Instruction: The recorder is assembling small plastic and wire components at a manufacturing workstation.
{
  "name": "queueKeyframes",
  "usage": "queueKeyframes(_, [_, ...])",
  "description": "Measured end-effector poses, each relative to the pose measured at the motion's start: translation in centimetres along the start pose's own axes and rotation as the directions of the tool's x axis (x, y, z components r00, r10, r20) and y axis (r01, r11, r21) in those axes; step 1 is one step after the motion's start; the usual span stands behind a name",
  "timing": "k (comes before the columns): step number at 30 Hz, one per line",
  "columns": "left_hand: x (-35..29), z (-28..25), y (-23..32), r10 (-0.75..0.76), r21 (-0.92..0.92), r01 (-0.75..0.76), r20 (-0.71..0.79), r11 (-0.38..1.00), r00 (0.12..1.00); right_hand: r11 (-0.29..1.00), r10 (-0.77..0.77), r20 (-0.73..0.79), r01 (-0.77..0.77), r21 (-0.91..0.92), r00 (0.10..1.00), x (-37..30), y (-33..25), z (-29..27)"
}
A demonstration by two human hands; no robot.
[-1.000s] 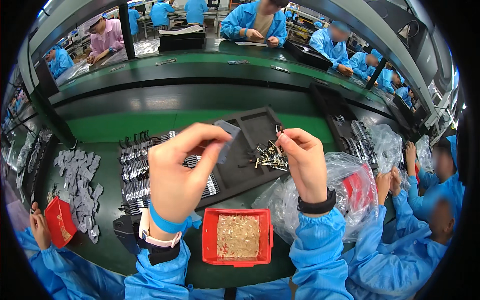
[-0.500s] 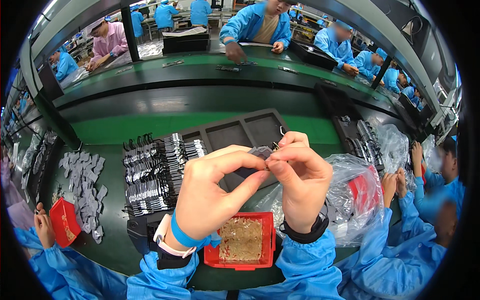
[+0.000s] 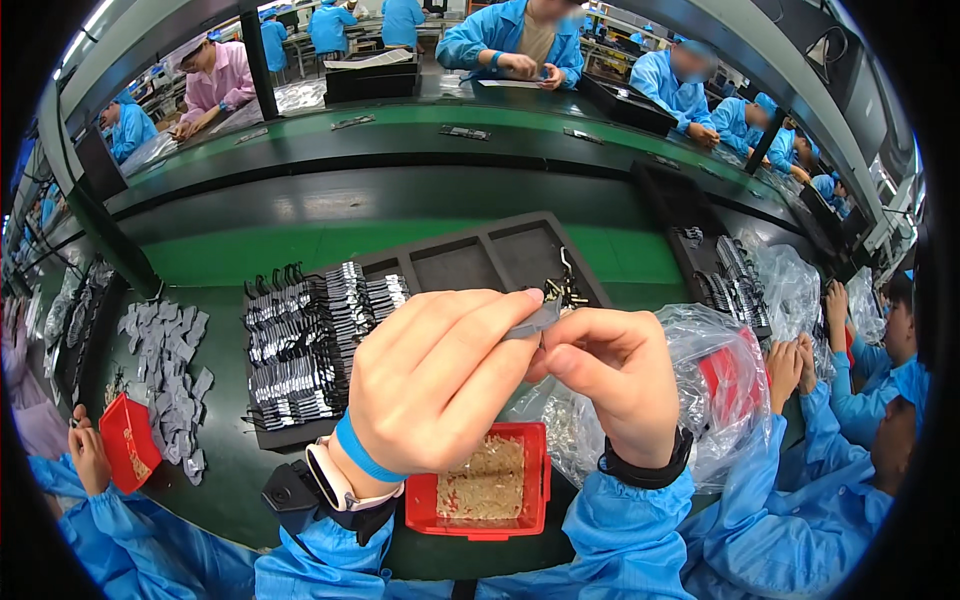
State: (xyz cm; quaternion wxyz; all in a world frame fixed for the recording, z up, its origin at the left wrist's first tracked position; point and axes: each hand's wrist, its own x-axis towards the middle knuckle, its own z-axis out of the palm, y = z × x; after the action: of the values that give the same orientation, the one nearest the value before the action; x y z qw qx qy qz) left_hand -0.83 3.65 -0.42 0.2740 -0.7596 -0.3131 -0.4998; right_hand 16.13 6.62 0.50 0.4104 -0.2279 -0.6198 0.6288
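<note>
My left hand (image 3: 440, 380), palm turned away, grips a thin grey piece (image 3: 537, 318) between its fingertips; the piece juts out between my two hands. Right beside it, the thumb and fingers of my right hand (image 3: 620, 375) are pinched together just below the piece. Whatever they hold is too small and too covered to make out. Both hands hover over the near part of a black compartment tray (image 3: 455, 262). Small metal parts (image 3: 565, 292) lie in its right compartment. On its left stand rows of silver-and-black parts (image 3: 290, 350).
A red box (image 3: 545, 480) with tan flakes sits below my wrists. Grey pieces (image 3: 165, 370) are heaped on the left; a clear plastic bag (image 3: 690, 420) lies on the right. Beyond runs a conveyor (image 3: 390, 140) with flat parts. Co-workers' hands (image 3: 785, 370) work close by at right.
My left hand has rolled over the grey piece, its back now toward me. My right hand has moved slightly right and down, uncovering the metal parts. A co-worker's arm has drawn back from the conveyor.
</note>
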Motion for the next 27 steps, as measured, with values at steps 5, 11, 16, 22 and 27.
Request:
queueKeyframes(5, [-0.3, 0.3, -0.2, -0.003, -0.025, 0.002, -0.018, 1.000, 1.000, 0.997, -0.047, -0.070, 0.050, 0.053, 0.996, 0.0, 0.8, 0.3])
queueKeyframes(11, [0.5, -0.7, 0.7, -0.220, -0.126, 0.216, -0.017, 0.968, 0.975, 0.975, -0.220, -0.089, 0.215, -0.059, 0.972, 0.5, 1.0, 0.5])
queueKeyframes(16, [0.2, -0.3, 0.4, -0.268, -0.196, 0.260, -0.016, 0.946, 0.963, 0.748, -0.575, -0.062, 0.492, -0.445, 0.816, 0.6, 1.6, 0.1])
queueKeyframes(22, [-0.4, -0.3, 0.2, -0.288, -0.223, 0.372, 0.334, 0.901, 0.898, 0.711, -0.675, -0.166, 0.574, -0.407, 0.719, 0.2, 0.9, -0.7])
queueKeyframes(27, [-1.9, -0.3, 0.7, -0.165, -0.084, 0.429, 0.843, 0.899, 0.511, 0.775, -0.622, -0.276, 0.528, -0.347, 0.733, 0.0, 0.7, -2.2])
